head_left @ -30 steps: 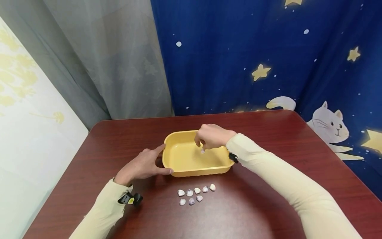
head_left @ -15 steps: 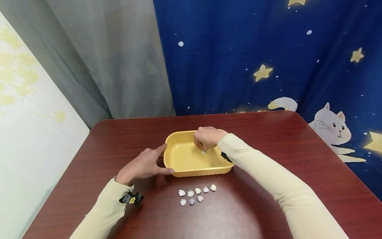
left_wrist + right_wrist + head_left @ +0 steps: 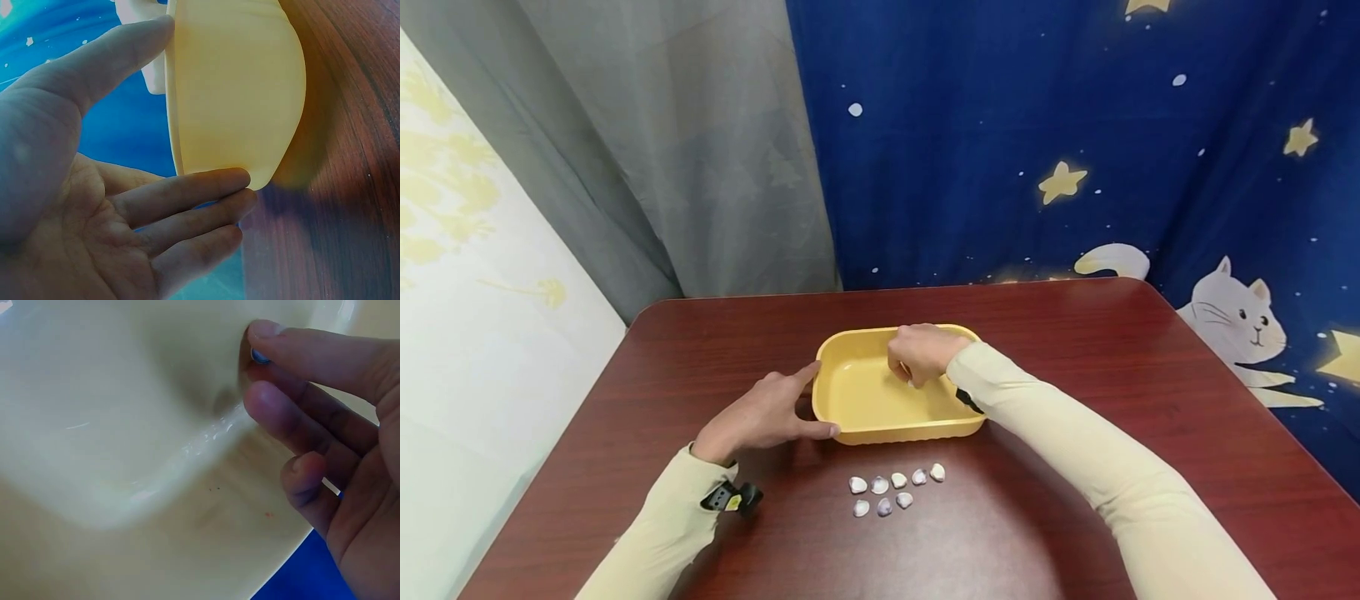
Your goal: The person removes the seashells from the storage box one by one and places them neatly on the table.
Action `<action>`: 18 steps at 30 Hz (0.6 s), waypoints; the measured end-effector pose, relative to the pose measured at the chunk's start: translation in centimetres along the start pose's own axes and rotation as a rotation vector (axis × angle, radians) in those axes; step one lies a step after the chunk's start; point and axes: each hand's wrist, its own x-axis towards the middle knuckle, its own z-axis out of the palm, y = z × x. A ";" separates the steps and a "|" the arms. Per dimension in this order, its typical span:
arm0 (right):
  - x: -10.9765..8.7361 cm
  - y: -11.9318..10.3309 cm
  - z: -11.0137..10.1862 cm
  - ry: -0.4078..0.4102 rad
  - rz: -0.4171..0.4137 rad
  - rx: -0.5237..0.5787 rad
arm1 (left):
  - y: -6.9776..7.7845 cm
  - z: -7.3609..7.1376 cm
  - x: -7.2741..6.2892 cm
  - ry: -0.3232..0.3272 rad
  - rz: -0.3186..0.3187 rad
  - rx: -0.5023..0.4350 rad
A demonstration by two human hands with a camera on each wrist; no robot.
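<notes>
A yellow plastic tub (image 3: 910,432) stands on the table. At its left end my left hand (image 3: 763,417) touches the tub with thumb and fingers spread; the left wrist view has the fingers nearly straight against the tub's wall (image 3: 237,94). Inside the tub, right of its middle, my right hand (image 3: 925,350) reaches down. Between its thumb and forefinger it pinches a small shell (image 3: 259,356), mostly hidden by the fingertips. Several small white and purplish shells (image 3: 879,485) lie in two rows on the table in front of the tub.
The dark red wooden table (image 3: 715,342) ends at a grey curtain (image 3: 730,167) and a blue star-patterned curtain (image 3: 970,167) behind. A white wall (image 3: 490,358) runs along the left side.
My right hand has moved slightly down and left inside the tub; the shell, visible below the fingers earlier, is now mostly covered by them. The left hand stays at the tub's end.
</notes>
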 end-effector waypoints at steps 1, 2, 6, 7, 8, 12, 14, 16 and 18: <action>0.0 0.0 0.0 0.000 0.002 -0.003 | 0.0 0.0 0.0 0.003 0.003 0.000; 0.1 0.0 -0.1 0.001 0.003 -0.005 | 0.0 0.0 0.0 0.006 0.010 0.004; 0.1 -0.1 -0.2 -0.006 0.015 0.010 | 0.1 -0.1 -0.1 0.006 0.014 -0.001; 0.0 -0.1 -0.2 -0.006 0.019 0.014 | 0.1 0.0 -0.1 0.006 0.013 0.001; 0.0 -0.1 -0.2 -0.006 0.022 0.020 | 0.1 0.0 -0.2 0.004 0.011 0.000; -0.2 0.0 -0.5 0.002 0.047 0.054 | 0.2 0.0 -0.2 0.003 0.017 0.007; -0.3 0.1 -0.8 0.011 0.051 0.073 | 0.2 0.0 -0.2 0.003 0.025 0.012; -0.4 0.1 -1.2 0.025 0.040 0.095 | 0.2 -0.1 -0.2 0.006 0.024 0.016; -0.5 0.1 -1.7 0.041 0.024 0.106 | 0.2 -0.1 -0.2 0.003 0.012 0.012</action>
